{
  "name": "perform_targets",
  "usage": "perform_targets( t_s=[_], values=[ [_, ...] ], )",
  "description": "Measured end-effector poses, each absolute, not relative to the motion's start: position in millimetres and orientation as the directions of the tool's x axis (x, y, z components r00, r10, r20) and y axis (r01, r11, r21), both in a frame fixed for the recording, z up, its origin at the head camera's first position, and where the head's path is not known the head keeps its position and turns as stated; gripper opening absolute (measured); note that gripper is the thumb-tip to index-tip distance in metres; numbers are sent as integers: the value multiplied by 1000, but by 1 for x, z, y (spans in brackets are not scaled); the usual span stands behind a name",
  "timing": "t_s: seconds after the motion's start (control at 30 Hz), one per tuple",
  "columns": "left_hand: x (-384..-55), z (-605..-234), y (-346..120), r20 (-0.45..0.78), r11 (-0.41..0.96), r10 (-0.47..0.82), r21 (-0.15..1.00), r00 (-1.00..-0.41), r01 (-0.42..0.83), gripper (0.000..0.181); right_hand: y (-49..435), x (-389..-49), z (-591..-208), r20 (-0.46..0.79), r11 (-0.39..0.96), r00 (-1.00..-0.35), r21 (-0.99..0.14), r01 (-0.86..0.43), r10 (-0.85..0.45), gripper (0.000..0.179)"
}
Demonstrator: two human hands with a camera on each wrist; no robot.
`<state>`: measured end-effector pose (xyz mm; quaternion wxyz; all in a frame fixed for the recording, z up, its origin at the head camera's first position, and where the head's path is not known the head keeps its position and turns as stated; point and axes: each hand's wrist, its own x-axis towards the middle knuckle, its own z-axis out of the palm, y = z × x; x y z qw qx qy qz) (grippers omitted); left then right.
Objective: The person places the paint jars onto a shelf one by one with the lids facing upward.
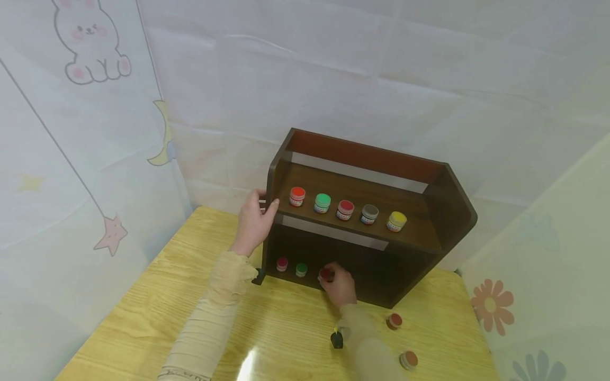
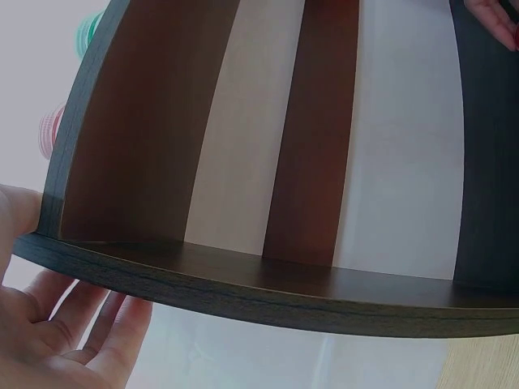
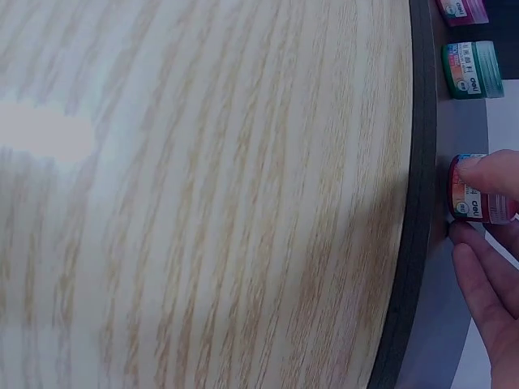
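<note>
A dark brown two-tier wooden shelf (image 1: 352, 238) stands on the table. My left hand (image 1: 256, 222) grips its left side panel (image 2: 243, 296), thumb on the front edge and fingers along the outer face. On the lower tier my right hand (image 1: 340, 286) pinches a dark red paint jar (image 3: 468, 190) between thumb and fingers; the jar stands at the tier's front edge. To its left are a green paint jar (image 1: 301, 270) and a pinkish-red paint jar (image 1: 282, 264). The upper tier bears a row of several jars, among them an orange-red jar (image 1: 297, 196) and a yellow jar (image 1: 396, 221).
Two brownish-red jars (image 1: 394, 320) (image 1: 408, 360) are on the wooden table (image 1: 138, 328) right of my right forearm. A small black object (image 1: 337, 339) shows beside the right wrist. Pale patterned sheets (image 1: 333, 69) hang behind and at both sides.
</note>
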<state>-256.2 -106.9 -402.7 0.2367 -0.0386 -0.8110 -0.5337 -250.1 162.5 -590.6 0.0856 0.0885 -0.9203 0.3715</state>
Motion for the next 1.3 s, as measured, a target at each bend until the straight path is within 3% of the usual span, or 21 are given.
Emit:
perform_targets(
  t_s=[1.3],
  values=[
    [-258,-404,-108,438,440,-186,838,-880,323,36,155,-254,-593,245,721,-962,-644,-254,-119,38]
  ],
)
